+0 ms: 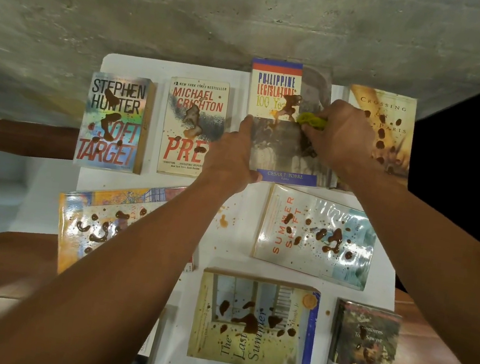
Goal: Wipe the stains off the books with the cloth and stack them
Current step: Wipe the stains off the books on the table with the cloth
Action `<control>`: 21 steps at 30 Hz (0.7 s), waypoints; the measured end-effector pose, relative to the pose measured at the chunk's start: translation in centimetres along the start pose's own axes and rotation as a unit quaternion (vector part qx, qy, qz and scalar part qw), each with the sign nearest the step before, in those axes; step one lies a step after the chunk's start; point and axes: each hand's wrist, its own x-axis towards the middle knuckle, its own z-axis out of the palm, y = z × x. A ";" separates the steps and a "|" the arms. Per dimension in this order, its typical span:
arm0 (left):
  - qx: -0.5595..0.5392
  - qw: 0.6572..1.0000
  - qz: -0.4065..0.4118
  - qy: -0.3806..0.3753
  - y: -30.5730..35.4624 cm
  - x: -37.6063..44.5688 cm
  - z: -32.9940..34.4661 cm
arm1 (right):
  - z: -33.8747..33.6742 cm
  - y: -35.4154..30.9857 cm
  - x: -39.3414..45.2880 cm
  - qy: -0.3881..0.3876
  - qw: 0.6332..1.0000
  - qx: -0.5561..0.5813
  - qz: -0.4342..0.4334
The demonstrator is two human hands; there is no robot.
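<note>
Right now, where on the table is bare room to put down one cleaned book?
The widest bare patch of table lies between the orange book and Summer Shift, though sauce-spotted. The strip before Prey is narrow. The back row is crowded.

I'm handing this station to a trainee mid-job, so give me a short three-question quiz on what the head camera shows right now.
1. True or false: the right hand holds a yellow-green cloth against the Philippine Legislature book.
2. Which book does the left hand steady? A) Prey B) Philippine Legislature C) Summer Shift
3. Fill in: every visible cover carries brown ____, and no books are stacked yet.

Key
1. True.
2. B; its fingers rest along that book's left edge.
3. Stains, as on the Last Summer book.
</note>
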 end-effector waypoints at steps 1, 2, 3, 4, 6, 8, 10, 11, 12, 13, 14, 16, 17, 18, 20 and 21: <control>0.004 1.000 0.000 -0.001 0.1 0.0 0.0 | 0.1 -0.3 -0.3 -0.012 1.000 -0.006 -0.020; 0.007 1.000 0.001 -0.001 0.1 0.1 0.1 | 0.2 -0.5 -0.4 -0.029 0.999 -0.016 -0.042; 0.009 1.000 0.001 0.000 0.0 0.2 0.1 | 0.2 -0.7 -0.5 -0.036 0.998 -0.023 -0.055; 0.009 1.000 0.002 0.001 0.0 0.3 0.2 | 0.1 -0.7 -0.3 -0.033 0.998 -0.027 -0.047; 0.010 1.000 0.001 0.003 -0.1 0.3 0.3 | 0.0 -0.7 0.1 -0.016 0.999 -0.019 -0.021; 0.016 1.000 0.002 0.005 -0.1 0.4 0.4 | -0.1 -0.7 0.1 -0.031 0.999 -0.018 -0.041; 0.017 1.000 0.005 0.006 -0.2 0.5 0.4 | -0.3 -0.7 0.1 -0.052 0.996 -0.037 -0.056; 0.014 1.000 0.007 0.008 -0.3 0.6 0.4 | -0.5 -0.8 0.3 -0.045 0.997 -0.052 -0.044; 0.012 1.000 0.009 0.009 -0.3 0.6 0.4 | -0.7 -0.8 0.5 -0.032 0.998 -0.057 -0.021; 0.014 1.000 0.010 0.010 -0.3 0.6 0.5 | -0.7 -0.9 0.6 -0.017 0.999 -0.052 0.000; 0.017 1.000 0.012 0.013 -0.3 0.6 0.5 | -0.7 -0.9 0.8 -0.010 0.999 -0.046 0.009; 0.021 1.000 0.013 0.015 -0.3 0.6 0.6 | -0.6 -1.2 0.6 -0.038 0.997 -0.056 -0.020; 0.021 1.000 0.013 0.015 -0.3 0.6 0.6 | -0.7 -1.3 0.6 -0.053 0.996 -0.065 -0.038; 0.019 1.000 0.012 0.015 -0.3 0.6 0.6 | -1.0 -1.4 0.7 -0.056 0.995 -0.073 -0.040; 0.013 1.000 0.010 0.015 -0.3 0.6 0.6 | -1.4 -1.5 0.9 -0.040 0.996 -0.075 -0.010; 0.014 1.000 0.009 0.014 -0.3 0.5 0.6 | -1.5 -1.5 0.9 -0.026 0.997 -0.070 0.001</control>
